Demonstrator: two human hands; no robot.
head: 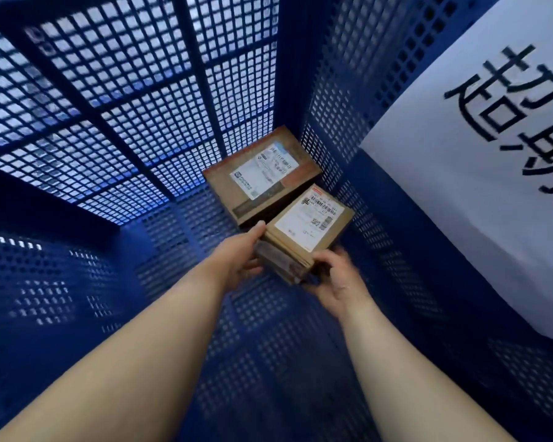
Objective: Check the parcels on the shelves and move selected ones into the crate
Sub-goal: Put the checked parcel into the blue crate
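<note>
1. The blue perforated crate (77, 282) is already holding one parcel, and a second is being held low inside it. The shelves are lying out of view, so the remainder cannot be judged.
2. A white paper sign (460, 202) is covering the right wall, showing large black Chinese characters: 超, then one cut off.
3. The larger cardboard parcel (259, 173) is lying in the far corner, its label blurred.
4. The smaller cardboard parcel (304, 231) is showing barcodes and a QR code.
5. The left hand (237, 260) and right hand (336, 279) are gripping its near end, fingers curled.

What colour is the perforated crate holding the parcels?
It is a dark blue perforated crate, seen best in the head view.
</note>
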